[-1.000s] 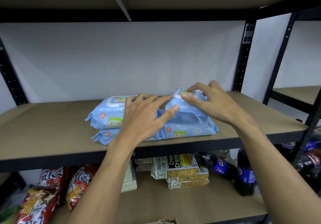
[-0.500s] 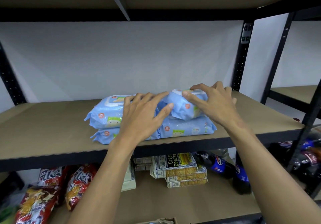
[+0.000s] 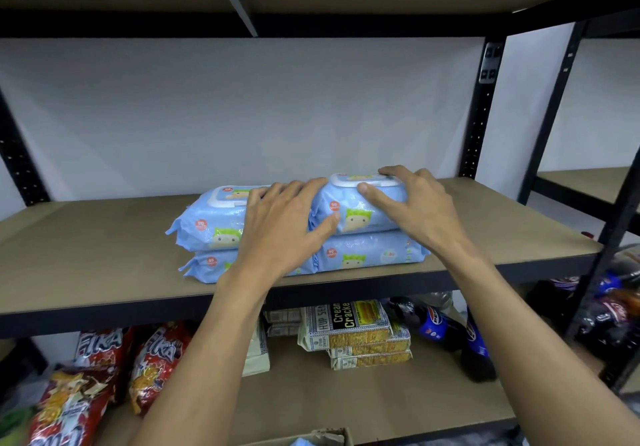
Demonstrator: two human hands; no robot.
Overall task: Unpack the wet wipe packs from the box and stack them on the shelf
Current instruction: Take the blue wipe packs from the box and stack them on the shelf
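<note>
Two stacks of two light blue wet wipe packs stand side by side on the brown middle shelf [image 3: 104, 255]. The upper right pack [image 3: 360, 213] lies flat on the lower right pack [image 3: 367, 255]. My right hand [image 3: 415, 210] rests on its right end, thumb at the front of the lid and fingers over the top. My left hand [image 3: 284, 224] lies with fingers spread where the upper left pack [image 3: 207, 227] meets the upper right one. The cardboard box [image 3: 322, 436] shows only its rim at the bottom edge, with something blue inside.
Black steel posts [image 3: 479, 116] frame the shelf on the right, and a board spans overhead. The lower shelf holds red snack bags [image 3: 156, 359], cracker packs [image 3: 356, 331] and dark cola bottles [image 3: 443, 328]. Bare board lies left and right of the packs.
The upper right pack, tilted up a second ago, has been laid flat on the lower one. My right hand moved from pinching its lid to resting on it. My left hand barely moved.
</note>
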